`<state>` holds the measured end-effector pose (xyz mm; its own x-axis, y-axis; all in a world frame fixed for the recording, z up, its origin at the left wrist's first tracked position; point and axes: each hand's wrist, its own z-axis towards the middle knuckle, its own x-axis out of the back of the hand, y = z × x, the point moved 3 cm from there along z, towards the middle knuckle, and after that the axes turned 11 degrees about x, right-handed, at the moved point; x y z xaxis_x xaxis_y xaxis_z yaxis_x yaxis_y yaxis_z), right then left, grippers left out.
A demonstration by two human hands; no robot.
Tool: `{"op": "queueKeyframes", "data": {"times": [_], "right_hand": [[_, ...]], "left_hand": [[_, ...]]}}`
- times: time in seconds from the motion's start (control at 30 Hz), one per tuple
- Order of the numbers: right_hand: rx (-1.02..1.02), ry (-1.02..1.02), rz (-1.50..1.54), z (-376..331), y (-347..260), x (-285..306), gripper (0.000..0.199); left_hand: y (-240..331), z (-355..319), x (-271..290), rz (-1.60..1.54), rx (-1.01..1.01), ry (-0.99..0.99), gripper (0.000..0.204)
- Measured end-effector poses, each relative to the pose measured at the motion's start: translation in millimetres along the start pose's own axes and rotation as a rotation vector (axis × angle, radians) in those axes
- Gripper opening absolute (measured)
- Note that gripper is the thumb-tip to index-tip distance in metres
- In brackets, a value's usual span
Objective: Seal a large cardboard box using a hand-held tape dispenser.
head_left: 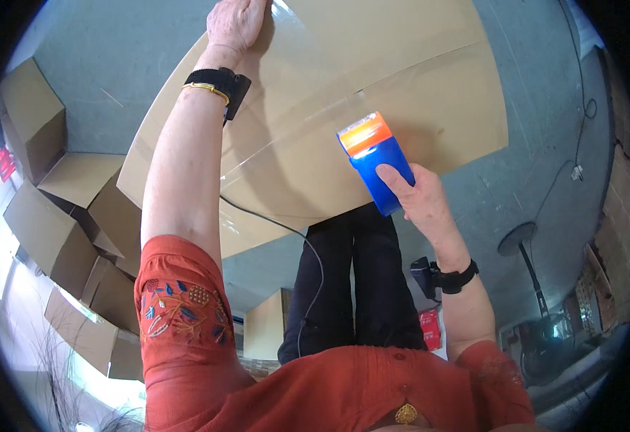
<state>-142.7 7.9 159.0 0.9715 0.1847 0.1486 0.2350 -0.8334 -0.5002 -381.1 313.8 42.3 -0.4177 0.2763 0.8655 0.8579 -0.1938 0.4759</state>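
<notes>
A large brown cardboard box [401, 79] lies before me, with shiny clear tape running across its top. My right hand [423, 198] is closed round a blue and orange tape dispenser [380, 162], thumb on the blue body. The dispenser is tilted over the near part of the cardboard, its orange end pointing away from me; whether it touches the surface I cannot tell. At the far left edge of the box rests my left hand [235, 21]. Its fingers are cut off by the top of the picture.
Open cardboard boxes [88, 209] stand in a cluster on the left. A thin black cable [286, 227] hangs from my left wrist past my legs. Right of me are a round-based black stand [520, 241] and a cord [581, 137] on the grey floor [473, 209].
</notes>
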Motion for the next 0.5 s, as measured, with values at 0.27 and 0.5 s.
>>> {"op": "queueKeyframes", "data": {"times": [0.27, 0.5], "right_hand": [[-0.123, 0.018, 0.056, -60, 60, 11, 0.06], [-0.21, 0.061, 0.063, -108, 128, 20, 0.058]], "left_hand": [[1, 0, 0, -0.078, 0.08, 0.036, 0.049], [-3, 9, 4, -0.106, 0.144, -0.04, 0.052]]}}
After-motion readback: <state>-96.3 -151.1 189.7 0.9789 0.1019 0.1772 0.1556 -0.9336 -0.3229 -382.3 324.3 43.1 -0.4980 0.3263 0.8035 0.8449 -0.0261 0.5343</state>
